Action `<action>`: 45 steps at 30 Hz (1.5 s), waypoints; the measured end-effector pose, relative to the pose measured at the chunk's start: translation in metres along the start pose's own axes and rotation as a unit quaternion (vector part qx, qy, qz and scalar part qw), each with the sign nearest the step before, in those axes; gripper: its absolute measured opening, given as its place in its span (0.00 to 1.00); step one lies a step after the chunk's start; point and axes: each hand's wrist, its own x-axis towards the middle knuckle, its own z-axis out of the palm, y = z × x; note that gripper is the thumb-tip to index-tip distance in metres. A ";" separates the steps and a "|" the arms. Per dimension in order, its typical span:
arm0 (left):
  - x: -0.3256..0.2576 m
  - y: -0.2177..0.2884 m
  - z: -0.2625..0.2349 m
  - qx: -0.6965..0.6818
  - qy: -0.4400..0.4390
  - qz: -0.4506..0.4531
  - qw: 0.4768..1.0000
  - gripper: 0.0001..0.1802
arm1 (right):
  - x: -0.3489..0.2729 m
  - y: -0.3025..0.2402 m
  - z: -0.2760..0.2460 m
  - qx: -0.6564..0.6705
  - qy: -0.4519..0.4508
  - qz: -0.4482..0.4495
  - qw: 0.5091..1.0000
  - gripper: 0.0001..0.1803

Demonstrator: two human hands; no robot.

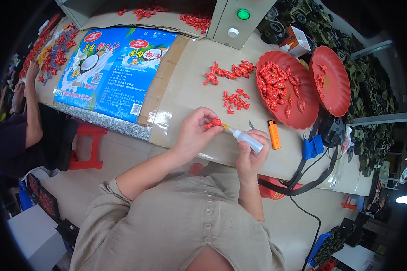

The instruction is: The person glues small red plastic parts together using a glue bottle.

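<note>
My left hand [195, 131] pinches a small red plastic figure [216, 122] between thumb and fingers above the table's near edge. In my right hand [253, 151] is a small translucent squeeze bottle [248, 141] with a yellowish nozzle, tilted so that its tip points at the red figure. Whether the tip touches the figure is too small to tell. Just beyond my hands lie a cluster of loose red pieces [235, 100] and a row of red figures [228, 72]. A red scalloped plate [263, 63] heaped with red figures stands to the right.
A second red plate [332, 58] holds a few pieces. An orange lighter [274, 134] and a pointed blade [251, 125] lie near my right hand. Black straps [298, 180] hang over the edge. Flattened blue cardboard [111, 72] covers the left. Another person's arm [32, 106] reaches in there, beside a red stool [88, 144].
</note>
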 end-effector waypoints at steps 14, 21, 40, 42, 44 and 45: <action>0.001 0.000 0.001 0.007 -0.002 0.017 1.000 0.12 | 0.002 0.003 0.000 -0.005 0.000 0.002 1.000 0.15; 0.000 -0.002 0.000 0.020 0.012 0.023 0.999 0.13 | 0.003 0.002 0.001 -0.030 0.005 -0.025 0.999 0.14; 0.000 -0.003 0.000 0.066 0.026 0.025 0.997 0.13 | 0.001 0.003 0.001 -0.016 0.001 -0.013 1.000 0.15; 0.001 -0.002 -0.001 0.015 0.016 0.018 1.000 0.14 | 0.004 -0.004 0.005 0.063 0.032 0.032 0.997 0.14; 0.002 0.001 -0.002 -0.036 0.003 0.011 0.999 0.15 | 0.011 -0.012 0.007 0.142 0.064 0.077 0.985 0.14; 0.002 0.006 -0.003 -0.058 -0.017 -0.009 0.998 0.15 | 0.016 -0.014 0.006 0.252 0.079 0.147 0.953 0.14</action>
